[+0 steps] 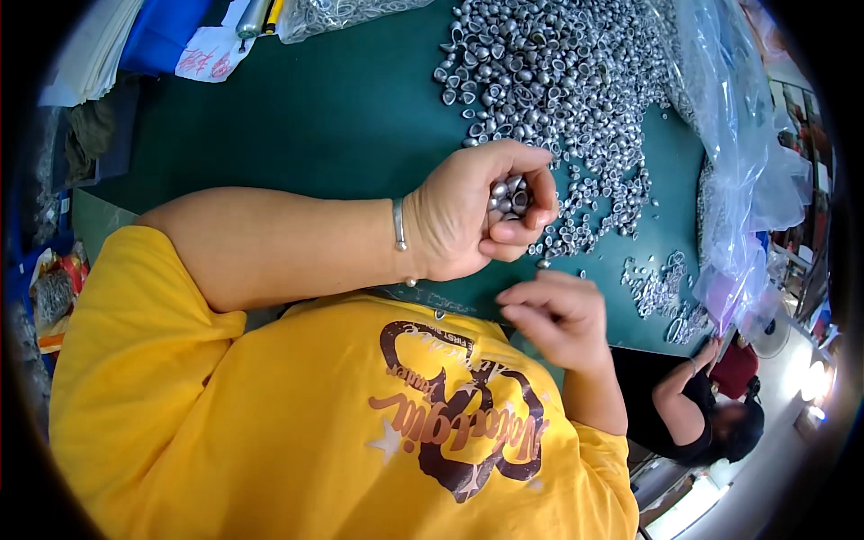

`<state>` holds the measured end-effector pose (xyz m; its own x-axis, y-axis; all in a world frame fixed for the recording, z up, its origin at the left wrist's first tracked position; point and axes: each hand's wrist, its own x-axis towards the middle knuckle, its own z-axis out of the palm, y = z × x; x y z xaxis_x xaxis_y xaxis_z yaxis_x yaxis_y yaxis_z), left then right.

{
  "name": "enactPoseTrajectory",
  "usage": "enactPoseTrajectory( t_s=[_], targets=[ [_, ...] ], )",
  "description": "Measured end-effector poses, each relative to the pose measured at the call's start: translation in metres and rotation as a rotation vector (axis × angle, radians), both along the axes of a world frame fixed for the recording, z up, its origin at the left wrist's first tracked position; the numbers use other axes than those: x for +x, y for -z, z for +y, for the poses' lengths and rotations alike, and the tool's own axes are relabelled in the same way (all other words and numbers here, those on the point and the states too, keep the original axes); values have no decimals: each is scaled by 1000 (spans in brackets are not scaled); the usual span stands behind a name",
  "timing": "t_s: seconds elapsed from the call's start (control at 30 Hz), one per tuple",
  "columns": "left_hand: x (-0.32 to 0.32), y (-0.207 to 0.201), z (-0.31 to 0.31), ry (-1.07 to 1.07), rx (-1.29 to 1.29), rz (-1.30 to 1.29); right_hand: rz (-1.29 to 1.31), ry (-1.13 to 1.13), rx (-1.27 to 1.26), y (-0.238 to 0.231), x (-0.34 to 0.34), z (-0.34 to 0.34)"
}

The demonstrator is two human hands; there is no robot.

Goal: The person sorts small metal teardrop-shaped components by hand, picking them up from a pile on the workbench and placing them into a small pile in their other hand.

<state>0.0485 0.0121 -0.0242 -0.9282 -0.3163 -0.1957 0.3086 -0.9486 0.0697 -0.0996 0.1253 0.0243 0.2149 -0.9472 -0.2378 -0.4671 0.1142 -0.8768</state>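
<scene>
Several small silver dome-shaped metal caps [509, 196] sit cupped in the left hand [472, 211], its fingers [531, 162] curled around them above the dark green table [333, 117]. Just near of it, the right hand [558, 315] hovers with fingers [531, 292] pressed together; whether they pinch anything cannot be told. Far right lies a large heap of the same silver caps [558, 72], beside clear plastic bags [738, 144]. Another seated person [711, 405] is at near right.

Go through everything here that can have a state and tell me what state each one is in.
Left hand: cupped, holding a handful of silver caps.
Right hand: fingers curled, apparently empty.
Pile of silver caps: loose, spread on the green table.
Clear plastic bag: crumpled at table edge.
</scene>
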Motion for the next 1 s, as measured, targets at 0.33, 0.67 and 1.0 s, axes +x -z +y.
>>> enactPoseTrajectory(
  t_s=[0.33,0.67,1.0],
  targets=[
    [-1,-1,2,30,-32,-41,242,-571,-362,10,25,-14],
    [-1,-2,8,62,-34,-63,338,-664,-464,12,32,-13],
    [0,-5,11,64,-72,-50,-1196,366,291,19,0,18]
  ],
)
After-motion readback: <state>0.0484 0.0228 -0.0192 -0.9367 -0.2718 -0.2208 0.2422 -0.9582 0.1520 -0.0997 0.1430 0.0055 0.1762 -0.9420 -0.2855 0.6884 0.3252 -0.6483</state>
